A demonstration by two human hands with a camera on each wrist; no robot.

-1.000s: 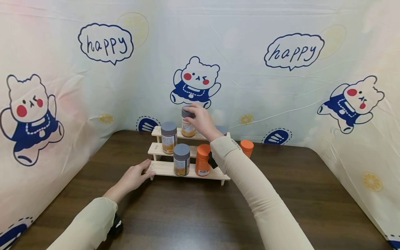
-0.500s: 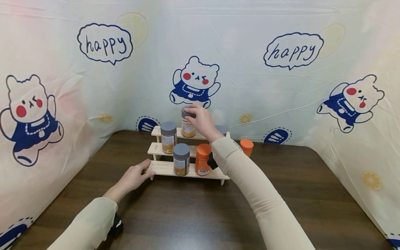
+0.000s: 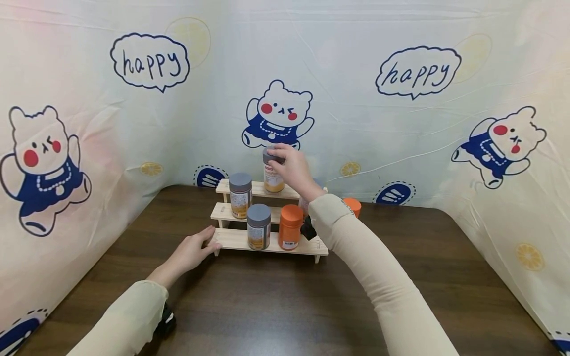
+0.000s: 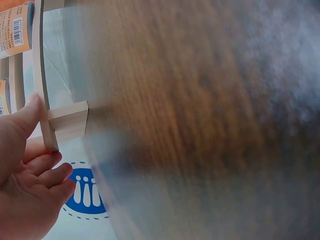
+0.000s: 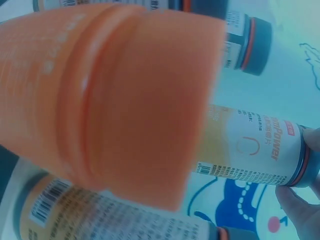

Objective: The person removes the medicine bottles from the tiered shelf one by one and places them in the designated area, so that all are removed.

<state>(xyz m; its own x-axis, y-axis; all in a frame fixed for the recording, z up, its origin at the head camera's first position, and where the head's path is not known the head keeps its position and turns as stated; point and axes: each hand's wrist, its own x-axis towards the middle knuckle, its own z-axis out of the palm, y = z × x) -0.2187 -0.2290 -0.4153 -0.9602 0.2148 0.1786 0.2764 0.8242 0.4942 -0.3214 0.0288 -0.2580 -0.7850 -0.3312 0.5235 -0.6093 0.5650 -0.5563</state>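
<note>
My right hand (image 3: pixel 294 170) pinches the grey lid of a white-and-yellow supplement bottle (image 3: pixel 273 179) at the top tier of a three-tier wooden display rack (image 3: pixel 231 239). The bottle stands upright, its base overlapping the top shelf in the head view. The right wrist view shows thumb and fingertips at the lid of this bottle (image 5: pixel 255 142). With thumb above and fingers below, my left hand (image 3: pixel 190 253) grips the left end of the rack's lowest shelf; the left wrist view shows this hand (image 4: pixel 30 185) too.
On the lowest shelf stand a grey-lidded bottle (image 3: pixel 258 230) and an orange bottle (image 3: pixel 290 228). Another grey-lidded bottle (image 3: pixel 240 197) is on the middle shelf. Partly hidden by my right arm are a further bottle (image 3: pixel 304 204) and an orange lid (image 3: pixel 354 205). A printed cloth (image 3: pixel 356 128) surrounds the brown table (image 3: pixel 240 301).
My right hand has moved slightly to the right and up, and the pinched bottle with it. My left hand has stayed on the rack.
</note>
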